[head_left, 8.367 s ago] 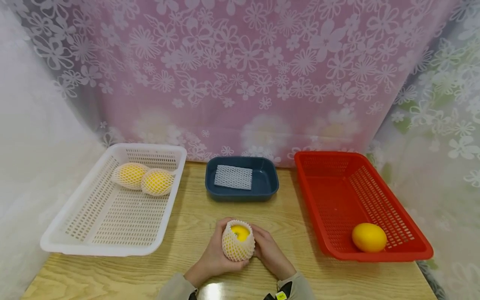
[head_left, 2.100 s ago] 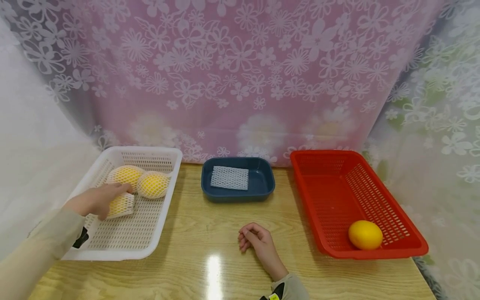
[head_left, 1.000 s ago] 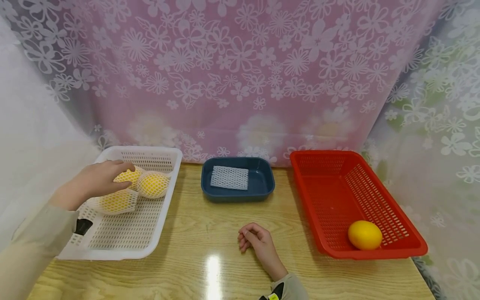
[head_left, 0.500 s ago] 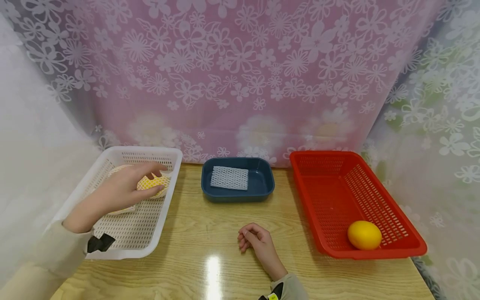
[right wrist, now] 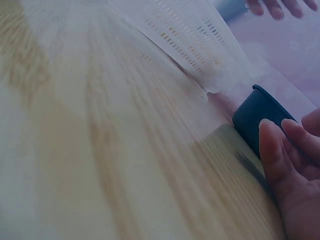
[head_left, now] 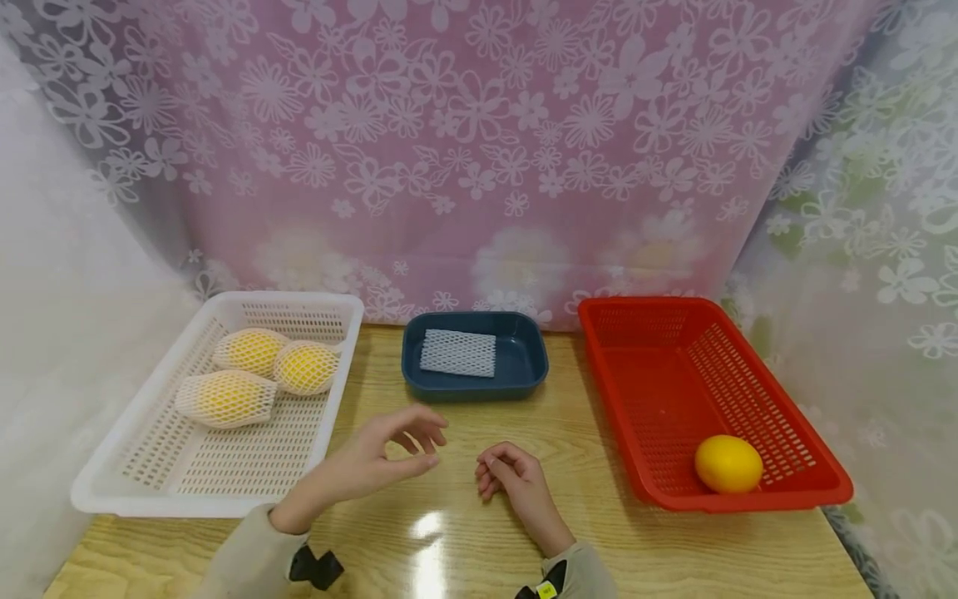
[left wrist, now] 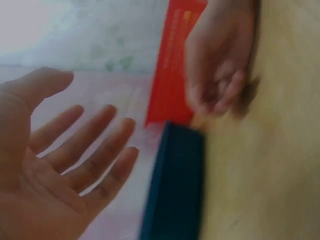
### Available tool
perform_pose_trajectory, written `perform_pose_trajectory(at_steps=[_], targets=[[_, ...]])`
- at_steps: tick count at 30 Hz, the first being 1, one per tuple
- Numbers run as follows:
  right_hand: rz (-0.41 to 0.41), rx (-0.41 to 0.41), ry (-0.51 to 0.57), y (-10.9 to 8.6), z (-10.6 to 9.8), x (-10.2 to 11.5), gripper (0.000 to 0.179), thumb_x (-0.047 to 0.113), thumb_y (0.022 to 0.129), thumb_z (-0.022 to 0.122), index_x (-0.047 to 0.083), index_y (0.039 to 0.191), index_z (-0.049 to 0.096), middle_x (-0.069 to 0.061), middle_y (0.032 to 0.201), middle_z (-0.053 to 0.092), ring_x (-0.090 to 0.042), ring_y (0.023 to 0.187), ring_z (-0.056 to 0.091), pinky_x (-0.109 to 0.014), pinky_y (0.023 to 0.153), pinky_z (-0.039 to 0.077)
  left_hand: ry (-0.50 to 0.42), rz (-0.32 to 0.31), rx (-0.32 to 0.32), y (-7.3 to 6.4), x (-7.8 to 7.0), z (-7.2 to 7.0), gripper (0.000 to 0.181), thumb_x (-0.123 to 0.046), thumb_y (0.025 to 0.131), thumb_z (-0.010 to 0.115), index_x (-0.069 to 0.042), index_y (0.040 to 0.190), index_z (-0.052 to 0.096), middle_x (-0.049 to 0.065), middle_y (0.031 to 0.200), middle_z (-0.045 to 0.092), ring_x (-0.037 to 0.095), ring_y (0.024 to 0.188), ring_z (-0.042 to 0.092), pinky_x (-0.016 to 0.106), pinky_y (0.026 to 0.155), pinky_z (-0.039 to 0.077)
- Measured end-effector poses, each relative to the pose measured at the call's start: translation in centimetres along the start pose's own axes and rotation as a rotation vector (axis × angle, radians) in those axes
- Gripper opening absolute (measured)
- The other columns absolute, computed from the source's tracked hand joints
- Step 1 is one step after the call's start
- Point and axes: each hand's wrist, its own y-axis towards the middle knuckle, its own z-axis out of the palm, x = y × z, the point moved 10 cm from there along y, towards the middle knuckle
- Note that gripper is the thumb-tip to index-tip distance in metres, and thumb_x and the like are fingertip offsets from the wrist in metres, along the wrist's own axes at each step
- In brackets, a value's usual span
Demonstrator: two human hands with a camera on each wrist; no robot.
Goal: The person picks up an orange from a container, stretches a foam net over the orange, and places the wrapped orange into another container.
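My left hand (head_left: 374, 453) hovers over the table left of centre, fingers spread and nothing in them; the left wrist view shows its bare palm (left wrist: 45, 200). Beside it, my right hand (head_left: 520, 491) rests on the wood with loosely curled fingers, holding nothing. In the white basket (head_left: 307, 466) lie three yellow fruits in white foam nets: a front one (head_left: 227, 399), a back one (head_left: 253, 351) and a right one (head_left: 307, 368). One bare yellow fruit (head_left: 728, 464) sits in the near end of the red basket (head_left: 624, 424).
Behind the hands stands a dark blue tray (head_left: 479, 391) with a flat white foam net (head_left: 458, 353) in it. A pink flowered curtain (head_left: 486, 166) hangs along the table's back edge. The wooden table (head_left: 464, 549) carries everything.
Earlier both hands held a netted fruit at the middle. My left hand set it in the white basket, let go, and has come back right toward my right hand, which stays still lately.
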Motion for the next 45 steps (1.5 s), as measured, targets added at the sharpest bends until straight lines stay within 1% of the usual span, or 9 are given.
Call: perform_pose_trajectory(at_steps=[6, 12, 20, 23, 26, 29, 34, 40, 45], targets=[[-0.012, -0.003, -0.006, -0.1, -0.1, 0.2, 0.028, 0.015, 0.103, 0.053, -0.013, 0.106, 0.058, -0.027, 0.088, 0.062, -0.018, 0.066, 0.063, -0.033, 0.063, 0.057, -0.289, -0.039, 0.0, 0.8, 3.5, 5.8, 0.025, -0.007, 0.096, 0.065, -0.005, 0.121, 0.062, 0.015, 0.106, 0.069, 0.02, 0.093, 0.066, 0.036, 0.077, 0.056], [-0.039, -0.077, -0.073, -0.1, -0.8, 0.6, 0.023, 0.012, 0.102, 0.056, -0.01, 0.105, 0.061, -0.006, 0.089, 0.066, -0.013, 0.074, 0.064, -0.026, 0.067, 0.054, -0.463, -0.088, -0.042, 0.8, 6.2, 9.1, 0.026, -0.01, 0.095, 0.068, -0.002, 0.118, 0.062, 0.019, 0.104, 0.067, 0.018, 0.089, 0.065, 0.036, 0.077, 0.056], [-0.078, -0.247, 0.021, -0.3, -2.2, 1.1, 0.026, 0.014, 0.1, 0.058, -0.01, 0.108, 0.061, -0.018, 0.09, 0.064, -0.015, 0.07, 0.062, -0.025, 0.06, 0.053, -0.645, -0.058, -0.03, 0.5, 7.7, 11.0, 0.029, -0.002, 0.092, 0.068, 0.009, 0.117, 0.059, 0.028, 0.104, 0.065, 0.018, 0.089, 0.065, 0.032, 0.076, 0.056], [-0.076, -0.298, 0.027, -0.5, -2.9, 1.5, 0.025, 0.014, 0.1, 0.058, -0.009, 0.109, 0.061, -0.018, 0.09, 0.064, -0.016, 0.065, 0.061, -0.027, 0.057, 0.053, -0.648, -0.042, -0.024, 0.6, 8.0, 11.2, 0.032, -0.001, 0.092, 0.069, 0.012, 0.118, 0.057, 0.032, 0.105, 0.063, 0.017, 0.089, 0.065, 0.031, 0.076, 0.056], [-0.079, -0.287, 0.012, -0.8, -3.1, 2.9, 0.025, 0.014, 0.1, 0.058, -0.01, 0.108, 0.06, -0.012, 0.087, 0.065, -0.015, 0.065, 0.061, -0.027, 0.057, 0.053, -0.613, -0.049, 0.002, 0.8, 8.5, 11.6, 0.032, -0.002, 0.091, 0.07, 0.01, 0.118, 0.058, 0.033, 0.105, 0.062, 0.016, 0.087, 0.064, 0.031, 0.076, 0.056], [-0.132, -0.173, -0.034, -1.3, -2.7, 6.0, 0.026, 0.009, 0.102, 0.055, -0.016, 0.108, 0.056, -0.006, 0.086, 0.066, -0.014, 0.066, 0.062, -0.027, 0.059, 0.053, -0.562, -0.073, 0.035, 1.0, 9.0, 12.2, 0.03, -0.003, 0.091, 0.071, 0.005, 0.118, 0.06, 0.029, 0.104, 0.064, 0.014, 0.086, 0.064, 0.031, 0.076, 0.056], [-0.252, 0.02, -0.245, -3.4, -2.8, 13.2, 0.016, 0.0, 0.101, 0.051, -0.013, 0.107, 0.059, -0.014, 0.088, 0.067, -0.02, 0.07, 0.065, -0.031, 0.063, 0.056, -0.529, -0.061, 0.064, 1.0, 9.1, 12.5, 0.029, -0.004, 0.091, 0.07, 0.005, 0.117, 0.06, 0.025, 0.102, 0.065, 0.015, 0.085, 0.064, 0.034, 0.077, 0.056], [-0.285, -0.075, -0.726, -5.5, -8.2, 19.0, 0.015, 0.004, 0.098, 0.059, 0.01, 0.109, 0.067, -0.007, 0.094, 0.07, -0.018, 0.079, 0.066, -0.024, 0.071, 0.055, -0.522, -0.04, 0.078, 0.9, 9.0, 12.8, 0.028, -0.006, 0.092, 0.07, 0.005, 0.116, 0.06, 0.023, 0.102, 0.066, 0.016, 0.086, 0.064, 0.035, 0.077, 0.056], [-0.201, -0.116, -1.099, -5.8, -13.6, 20.4, 0.019, 0.016, 0.097, 0.064, 0.013, 0.116, 0.065, -0.003, 0.107, 0.069, -0.016, 0.089, 0.064, -0.031, 0.076, 0.054, -0.484, -0.046, 0.086, 0.9, 9.1, 12.8, 0.028, -0.008, 0.091, 0.071, 0.004, 0.114, 0.061, 0.02, 0.101, 0.067, 0.015, 0.086, 0.065, 0.034, 0.077, 0.056]])
